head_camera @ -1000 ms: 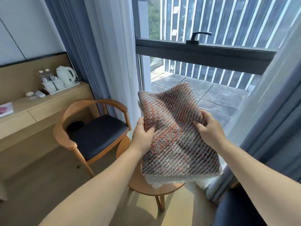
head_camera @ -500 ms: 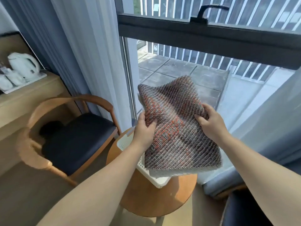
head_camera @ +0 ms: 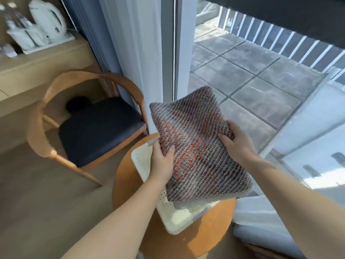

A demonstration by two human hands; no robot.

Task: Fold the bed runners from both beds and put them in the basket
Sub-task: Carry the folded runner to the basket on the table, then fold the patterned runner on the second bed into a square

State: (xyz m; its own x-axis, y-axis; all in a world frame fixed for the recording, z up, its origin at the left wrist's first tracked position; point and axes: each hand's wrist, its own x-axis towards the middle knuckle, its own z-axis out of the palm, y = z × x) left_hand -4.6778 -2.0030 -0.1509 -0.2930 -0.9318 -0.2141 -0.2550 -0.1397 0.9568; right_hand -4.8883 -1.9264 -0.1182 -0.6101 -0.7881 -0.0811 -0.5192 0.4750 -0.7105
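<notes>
Head view, bed runner [head_camera: 196, 146] pinched between both hands' fingers [head_camera: 169, 150]

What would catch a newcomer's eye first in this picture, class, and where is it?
The folded bed runner, woven in grey and orange, fills the centre, gripped at its sides by the left hand and right hand. Just beneath it a white basket sits on a round wooden table; a wooden chair stands to the left.

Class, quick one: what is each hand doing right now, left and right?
Left hand: closed, gripping the left edge of the folded bed runner.
Right hand: closed, gripping the runner's right edge.
</notes>
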